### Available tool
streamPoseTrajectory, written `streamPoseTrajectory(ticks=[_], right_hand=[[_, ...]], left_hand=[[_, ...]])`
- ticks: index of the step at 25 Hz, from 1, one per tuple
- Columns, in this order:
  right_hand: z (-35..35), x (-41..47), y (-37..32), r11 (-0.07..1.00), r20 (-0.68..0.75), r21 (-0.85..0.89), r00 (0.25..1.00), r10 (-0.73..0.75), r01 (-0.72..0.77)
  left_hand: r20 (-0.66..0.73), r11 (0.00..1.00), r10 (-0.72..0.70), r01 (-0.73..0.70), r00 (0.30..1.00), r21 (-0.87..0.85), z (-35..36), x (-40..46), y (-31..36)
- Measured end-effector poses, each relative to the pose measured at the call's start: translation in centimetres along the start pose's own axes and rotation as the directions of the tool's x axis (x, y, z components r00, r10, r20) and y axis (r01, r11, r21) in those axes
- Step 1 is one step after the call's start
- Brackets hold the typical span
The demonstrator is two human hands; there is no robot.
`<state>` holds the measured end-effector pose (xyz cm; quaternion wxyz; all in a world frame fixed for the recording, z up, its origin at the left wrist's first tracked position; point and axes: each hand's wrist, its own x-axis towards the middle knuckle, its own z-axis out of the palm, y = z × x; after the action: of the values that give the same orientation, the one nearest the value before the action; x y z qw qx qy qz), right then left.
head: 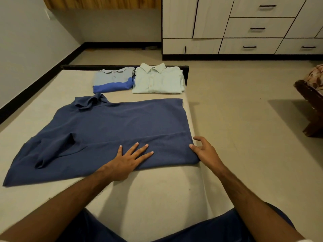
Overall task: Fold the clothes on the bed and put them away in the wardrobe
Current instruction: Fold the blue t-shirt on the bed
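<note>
Head camera is looking down at a dark blue shirt [111,133] lying spread across a bed [157,193], its near long edge already turned over. On that folded strip the left hand [127,161] is pressing flat, fingers spread and straight. At the shirt's right hem corner the right hand [204,151] is resting, fingers loosely curled and apart, thumb touching the cloth. Beyond the shirt, two folded shirts, a grey-and-blue polo [113,81] and a pale green shirt [158,79], are sitting side by side. Beyond those, the wardrobe [244,27] is standing closed. Likely risk: the bunched sleeve left of the hands creasing into the next fold.
</note>
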<state>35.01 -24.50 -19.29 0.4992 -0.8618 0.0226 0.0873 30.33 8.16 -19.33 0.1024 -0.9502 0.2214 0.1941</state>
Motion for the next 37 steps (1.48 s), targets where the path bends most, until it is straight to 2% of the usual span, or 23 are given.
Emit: streamPoseTrajectory(ticks=[2, 4, 6, 8, 10, 13, 14, 15, 17, 19, 20, 22, 24, 26, 28, 30, 33, 35, 37], right_hand=[[0.0, 0.7, -1.1, 0.997, 0.037, 0.049, 0.997, -0.063, 0.061], [0.4, 1.9, -2.4, 0.99, 0.162, 0.027, 0.976, -0.144, 0.141], [1.0, 3.0, -2.8, 0.989, 0.223, -0.033, 0.966, -0.132, 0.142], [1.6, 3.2, -1.9, 0.994, 0.129, -0.048, 0.988, -0.091, 0.097], [2.3, 2.7, -0.8, 0.992, 0.01, -0.058, 0.993, -0.115, 0.115], [3.5, 2.8, -0.8, 0.976, -0.064, -0.193, 0.992, -0.111, 0.096], [3.8, 2.8, -0.9, 0.942, -0.088, -0.323, 0.989, -0.122, 0.088], [4.0, 2.7, -1.1, 0.857, -0.112, -0.507, 0.978, -0.177, 0.097], [4.5, 2.6, -1.2, 0.597, -0.088, -0.789, 0.935, -0.342, 0.144], [5.9, 2.6, -1.2, 0.421, 0.052, -0.868, 0.892, -0.448, 0.262], [7.1, 2.5, -1.2, 0.392, 0.128, -0.855, 0.869, -0.477, 0.341], [10.2, 2.5, -2.0, 0.433, 0.284, -0.752, 0.837, -0.468, 0.497], [13.3, 2.5, -3.4, 0.443, 0.428, -0.641, 0.77, -0.473, 0.627], [17.3, 2.2, -5.6, 0.425, 0.521, -0.549, 0.693, -0.499, 0.719], [21.9, 1.5, -8.4, 0.397, 0.594, -0.465, 0.611, -0.523, 0.792], [26.5, 0.9, -11.1, 0.383, 0.606, -0.377, 0.538, -0.586, 0.843], [31.7, 1.1, -15.9, 0.419, 0.487, -0.319, 0.526, -0.697, 0.85], [35.3, 2.0, -19.3, 0.338, 0.445, -0.343, 0.469, -0.763, 0.876], [38.8, 2.6, -22.1, 0.198, 0.523, -0.365, 0.377, -0.764, 0.91]], left_hand=[[0.007, 1.0, 0.004, -0.004, 1.0, 0.021, 0.4, -0.2, -0.1], [0.01, 1.0, 0.005, -0.005, 1.0, 0.02, 0.4, -0.2, 0.1], [0.003, 1.0, 0.017, -0.017, 1.0, 0.015, 0.5, 0.0, 0.0], [-0.001, 0.999, 0.036, -0.036, 0.999, 0.002, 0.5, -0.1, -0.6], [0.008, 0.997, 0.065, -0.064, 0.998, -0.031, 0.2, -0.3, -1.4], [0.064, 0.988, 0.122, -0.115, 0.99, -0.104, -0.3, -1.2, -3.9], [0.077, 0.984, 0.129, -0.118, 0.989, -0.132, -0.3, -1.7, -5.0], [0.081, 0.982, 0.126, -0.112, 0.989, -0.155, 0.0, -2.4, -6.4], [0.056, 0.976, 0.114, -0.102, 0.992, -0.191, 0.9, -4.5, -9.3], [0.008, 0.973, 0.068, -0.064, 0.998, -0.222, 2.5, -7.2, -11.7], [-0.023, 0.973, 0.026, -0.031, 0.999, -0.23, 3.4, -8.8, -12.7], [-0.097, 0.975, -0.071, 0.049, 0.993, -0.218, 5.5, -12.0, -14.4], [-0.17, 0.973, -0.161, 0.128, 0.972, -0.19, 7.9, -14.8, -15.6], [-0.265, 0.95, -0.289, 0.242, 0.92, -0.196, 10.5, -17.5, -16.6], [-0.368, 0.894, -0.442, 0.368, 0.818, -0.256, 12.5, -19.6, -17.1], [-0.432, 0.816, -0.576, 0.464, 0.694, -0.344, 13.9, -20.7, -17.7], [-0.45, 0.72, -0.694, 0.517, 0.562, -0.464, 14.8, -20.4, -18.8], [-0.448, 0.702, -0.711, 0.503, 0.542, -0.504, 15.7, -19.7, -19.3], [-0.454, 0.711, -0.7, 0.476, 0.552, -0.517, 16.5, -19.2, -19.6]])
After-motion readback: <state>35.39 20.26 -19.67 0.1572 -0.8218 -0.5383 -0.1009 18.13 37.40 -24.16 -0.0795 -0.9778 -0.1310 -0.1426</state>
